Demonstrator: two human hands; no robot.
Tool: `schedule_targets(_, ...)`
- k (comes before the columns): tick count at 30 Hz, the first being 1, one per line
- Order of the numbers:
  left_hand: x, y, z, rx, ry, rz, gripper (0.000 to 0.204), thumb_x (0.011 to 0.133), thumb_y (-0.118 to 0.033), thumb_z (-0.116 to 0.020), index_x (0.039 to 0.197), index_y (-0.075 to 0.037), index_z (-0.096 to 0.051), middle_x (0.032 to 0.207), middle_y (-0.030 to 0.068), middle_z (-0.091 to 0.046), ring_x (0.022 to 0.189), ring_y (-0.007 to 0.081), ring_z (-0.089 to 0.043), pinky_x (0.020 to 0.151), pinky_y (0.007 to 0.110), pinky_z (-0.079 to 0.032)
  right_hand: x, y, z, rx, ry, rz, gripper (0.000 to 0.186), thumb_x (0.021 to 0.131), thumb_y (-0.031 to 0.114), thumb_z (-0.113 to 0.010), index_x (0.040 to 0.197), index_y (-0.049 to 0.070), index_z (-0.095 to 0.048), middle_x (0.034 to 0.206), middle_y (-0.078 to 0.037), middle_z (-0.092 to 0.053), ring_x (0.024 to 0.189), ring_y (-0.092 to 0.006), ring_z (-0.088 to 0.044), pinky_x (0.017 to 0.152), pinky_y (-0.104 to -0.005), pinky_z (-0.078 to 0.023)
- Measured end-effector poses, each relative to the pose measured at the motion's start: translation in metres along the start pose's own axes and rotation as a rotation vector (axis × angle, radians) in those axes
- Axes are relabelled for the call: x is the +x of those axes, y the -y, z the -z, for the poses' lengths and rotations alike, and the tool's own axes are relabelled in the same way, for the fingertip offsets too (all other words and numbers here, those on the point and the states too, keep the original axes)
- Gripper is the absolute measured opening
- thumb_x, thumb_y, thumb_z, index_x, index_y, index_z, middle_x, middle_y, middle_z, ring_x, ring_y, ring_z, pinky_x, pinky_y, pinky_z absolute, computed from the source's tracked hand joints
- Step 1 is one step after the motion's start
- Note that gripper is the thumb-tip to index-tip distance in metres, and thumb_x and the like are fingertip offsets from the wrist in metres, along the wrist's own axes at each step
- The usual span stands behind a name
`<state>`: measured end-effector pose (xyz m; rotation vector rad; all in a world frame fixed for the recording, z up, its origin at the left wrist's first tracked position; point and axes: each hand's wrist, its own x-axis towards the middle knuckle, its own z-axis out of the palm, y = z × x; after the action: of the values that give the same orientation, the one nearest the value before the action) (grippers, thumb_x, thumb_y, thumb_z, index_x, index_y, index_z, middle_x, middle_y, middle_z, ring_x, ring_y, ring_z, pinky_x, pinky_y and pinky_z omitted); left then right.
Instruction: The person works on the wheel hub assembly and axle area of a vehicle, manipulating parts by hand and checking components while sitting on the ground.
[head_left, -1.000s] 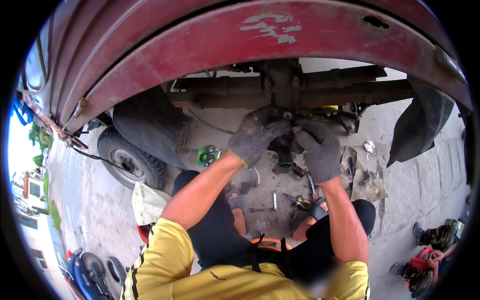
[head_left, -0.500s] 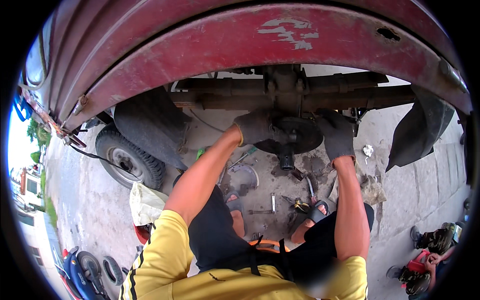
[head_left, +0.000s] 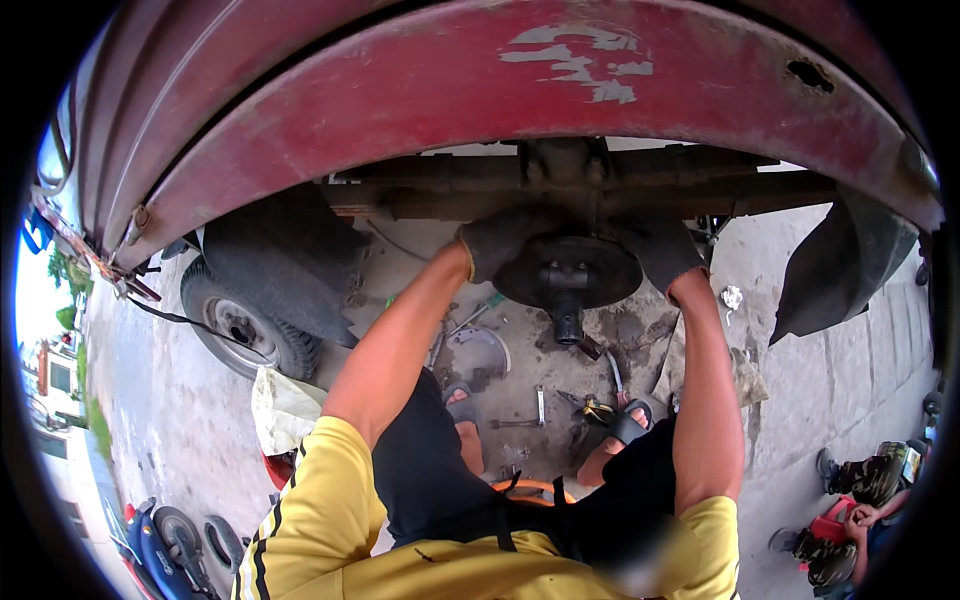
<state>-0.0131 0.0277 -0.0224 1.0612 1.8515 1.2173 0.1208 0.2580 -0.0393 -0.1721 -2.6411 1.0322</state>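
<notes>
A round dark plate [head_left: 615, 280] with a stubby hub [head_left: 567, 318] at its middle sits below the vehicle's axle [head_left: 440, 203]. At its upper left rim is my left hand [head_left: 503, 245], in a dark grey glove, closed on the edge. My right hand [head_left: 660, 250], gloved alike, grips the upper right rim. Most fingertips of both hands are lost behind the plate and in shadow. The plate's face tilts up toward me, the hub pointing to my feet.
Overhead curves a red body panel [head_left: 450, 90]. A wheel [head_left: 235, 315] and a mudflap [head_left: 290, 250] stand left; another mudflap [head_left: 840, 265] hangs right. Below lie a wrench [head_left: 541, 405], pliers [head_left: 598, 410] and a curved metal piece [head_left: 497, 345]. A person [head_left: 865, 520] sits at right.
The plate has tilted, showing more of its face, and its hub sits slightly lower. My right hand has moved inward along the rim; my left hand has shifted slightly.
</notes>
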Motion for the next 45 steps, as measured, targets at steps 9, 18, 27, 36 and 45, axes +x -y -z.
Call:
schedule_targets(9,0.013,0.016,0.0,0.88,0.007,-0.316,0.033,0.086,-0.012,-0.05,0.116,-0.006,-0.063,0.119,0.0179,-0.063,0.109,0.0349,-0.059,0.095,0.041,-0.046,0.024,0.0,0.007,0.338,0.281,-0.301,0.028,0.077,0.016,-0.065,0.098,-0.001,-0.071,0.093,-0.012,-0.071,0.081,-0.0199,-0.061,0.077,-0.0354,-0.05)
schedule_targets(18,0.007,-0.011,-0.002,0.822,0.078,-0.214,0.034,0.086,-0.016,-0.05,0.117,-0.008,-0.064,0.118,0.0169,-0.064,0.109,0.0326,-0.06,0.095,0.038,-0.046,0.028,0.018,0.009,0.254,0.301,-0.356,0.034,0.075,0.014,-0.068,0.105,-0.003,-0.069,0.098,-0.009,-0.07,0.082,-0.0168,-0.059,0.078,-0.0335,-0.049)
schedule_targets(27,0.011,0.009,-0.002,0.703,0.006,-0.221,0.032,0.088,-0.019,-0.05,0.113,-0.008,-0.066,0.116,0.0173,-0.065,0.106,0.0315,-0.062,0.092,0.038,-0.047,0.039,0.043,-0.003,0.348,0.04,-0.152,0.046,0.083,0.017,-0.066,0.124,-0.001,-0.06,0.119,-0.008,-0.063,0.097,-0.0159,-0.058,0.085,-0.0329,-0.051)
schedule_targets(36,0.029,0.014,-0.004,0.819,-0.009,-0.133,0.032,0.085,-0.029,-0.054,0.103,-0.007,-0.07,0.109,0.0182,-0.067,0.098,0.0315,-0.064,0.085,0.038,-0.048,0.047,0.059,-0.006,0.028,0.238,-0.194,0.046,0.085,0.016,-0.063,0.128,0.0,-0.057,0.123,-0.009,-0.06,0.103,-0.0174,-0.056,0.089,-0.0329,-0.048)
schedule_targets(45,0.043,0.048,-0.009,0.297,-0.127,0.087,0.036,0.086,-0.034,-0.058,0.109,-0.01,-0.07,0.109,0.0141,-0.069,0.096,0.027,-0.065,0.086,0.034,-0.047,0.049,0.035,-0.018,-0.191,0.278,-0.163,0.048,0.088,0.022,-0.057,0.132,0.002,-0.054,0.133,-0.01,-0.054,0.115,-0.02,-0.051,0.098,-0.0331,-0.042)
